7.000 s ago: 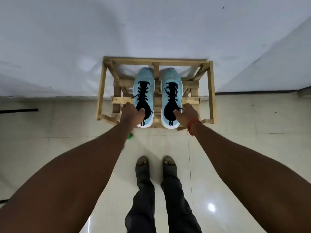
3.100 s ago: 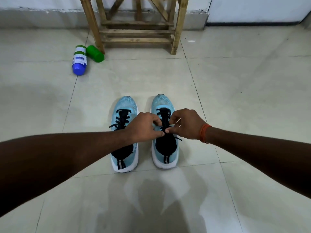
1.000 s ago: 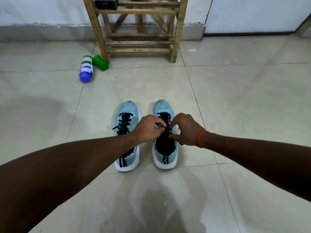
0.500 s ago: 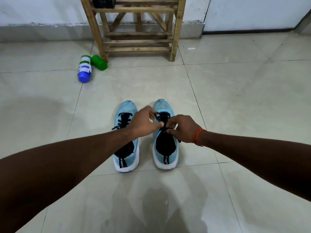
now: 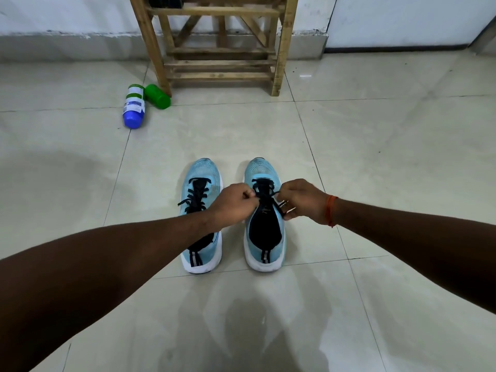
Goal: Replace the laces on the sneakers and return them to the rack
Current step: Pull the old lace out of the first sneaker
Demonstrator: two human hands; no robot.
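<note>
Right sneaker (image 5: 265, 233) stood on the tiled floor (image 5: 389, 157), long axis 12 to 6 o'clock, toe at 12 towards the rack (image 5: 220, 11), heel nearest the person. Left sneaker (image 5: 201, 181) lay parallel just beside it at 9 o'clock, laced in black, partly under the left forearm.

Both hands worked the black lace (image 5: 264, 187) of the right sneaker. Left hand (image 5: 233, 208) sat at 9 o'clock of the lacing, fingers curled in, tips pinched at the lace. Right hand (image 5: 303, 201) sat at 3 o'clock, thumb and fingers nipping a loose strand that ran down over the sneaker's side; an orange thread band (image 5: 330, 210) circled that wrist. The two hands were about equally near. Judged: the strands would need drawing outwards, to 9 and to 3, across the sneaker's axis.

White bottle (image 5: 133, 106) with a blue cap and a green container (image 5: 157, 96) lay at 10 o'clock, by the rack's leg. The bottle's label print was too small to read. No brand was legible on either sneaker.
</note>
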